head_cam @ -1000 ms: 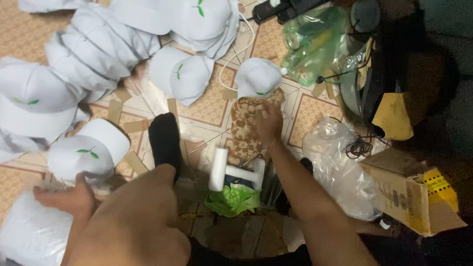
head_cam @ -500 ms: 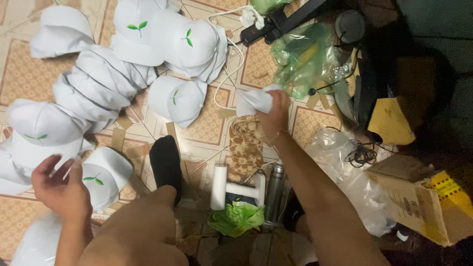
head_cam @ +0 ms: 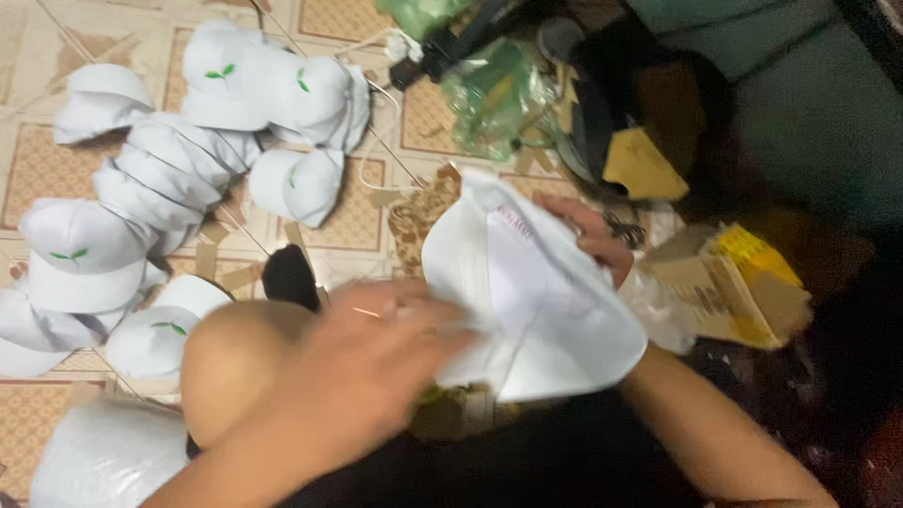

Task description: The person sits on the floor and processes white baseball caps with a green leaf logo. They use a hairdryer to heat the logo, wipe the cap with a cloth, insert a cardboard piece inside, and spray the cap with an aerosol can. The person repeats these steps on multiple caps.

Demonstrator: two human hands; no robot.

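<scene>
Both hands grasp one white cap point(head_cam: 536, 301) — right hand point(head_cam: 593, 240) behind it, left hand point(head_cam: 376, 367) blurred in front. Yellow-brown box point(head_cam: 729, 282) just right; more caps point(head_cam: 188, 179) lie left on tile.

Bare forearms, no sleeves; bare knee; left hand point(head_cam: 372, 362), right hand point(head_cam: 593, 240) ungloved.

left hand point(head_cam: 376, 362): motion-blurred | right hand point(head_cam: 588, 240): mostly hidden behind white cap point(head_cam: 527, 292) | cardboard box point(head_cam: 729, 282), right of frame: smeared
</scene>
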